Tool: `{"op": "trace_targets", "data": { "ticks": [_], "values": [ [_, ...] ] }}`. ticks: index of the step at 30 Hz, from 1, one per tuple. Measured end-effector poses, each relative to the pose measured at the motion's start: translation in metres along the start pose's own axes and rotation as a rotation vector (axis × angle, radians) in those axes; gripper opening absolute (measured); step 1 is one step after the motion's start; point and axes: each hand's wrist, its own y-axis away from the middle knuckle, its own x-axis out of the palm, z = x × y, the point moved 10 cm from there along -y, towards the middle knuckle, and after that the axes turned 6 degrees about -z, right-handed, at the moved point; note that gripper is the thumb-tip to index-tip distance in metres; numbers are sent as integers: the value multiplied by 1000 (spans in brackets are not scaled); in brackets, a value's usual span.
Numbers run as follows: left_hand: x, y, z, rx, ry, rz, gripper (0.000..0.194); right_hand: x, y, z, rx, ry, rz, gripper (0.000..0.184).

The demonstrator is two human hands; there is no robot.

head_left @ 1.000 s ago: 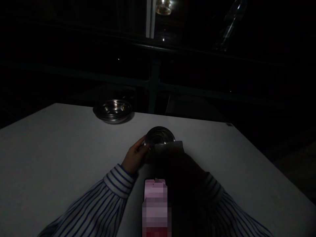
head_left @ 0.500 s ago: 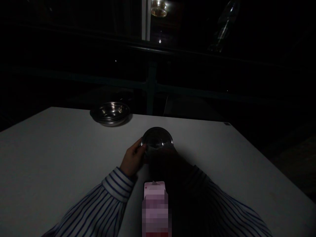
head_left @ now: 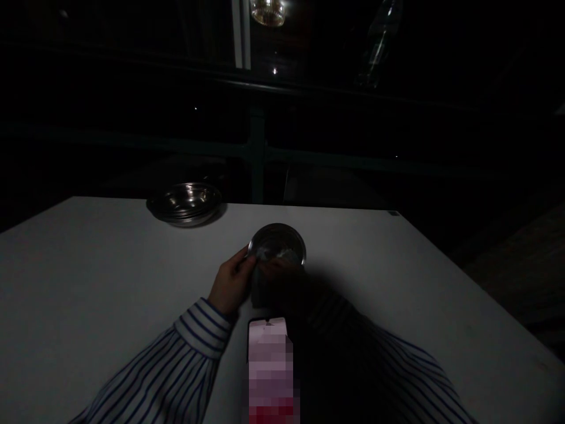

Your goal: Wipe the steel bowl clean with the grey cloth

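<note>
The bowl (head_left: 277,234) (round, no long axis) lies just ahead; the left hand (head_left: 230,284) pinches its left rim, the right hand (head_left: 289,284) overlaps its near side, grip too dark to tell

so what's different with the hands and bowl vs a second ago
The right hand moved left, bringing the grey cloth from the metal bowl's right side further across it. Nothing was visibly taken up or let go. The left hand still grips the bowl's left rim; the stacked metal bowls and phone stay on the white table.
</note>
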Motion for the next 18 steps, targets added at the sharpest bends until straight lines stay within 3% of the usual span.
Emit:
{"op": "trace_targets", "data": {
  "ticks": [3, 6, 13, 18],
  "values": [
    [-6, 1, -1, 1, 19, -51, 61, 0, 0, 3, 1, 11, -3, 35],
    [-9, 1, 10, -88, 79, -61, 67, -2, 7, -2, -3, 38, 11, 30],
    [-8, -2, 22, -176, 157, -57, 61, -14, 21, 2, -176, 163, -70, 23],
    [-4, 0, 17, -150, 126, -32, 60, -12, 13, -2, -78, 114, -37, 19]
  ]
}}
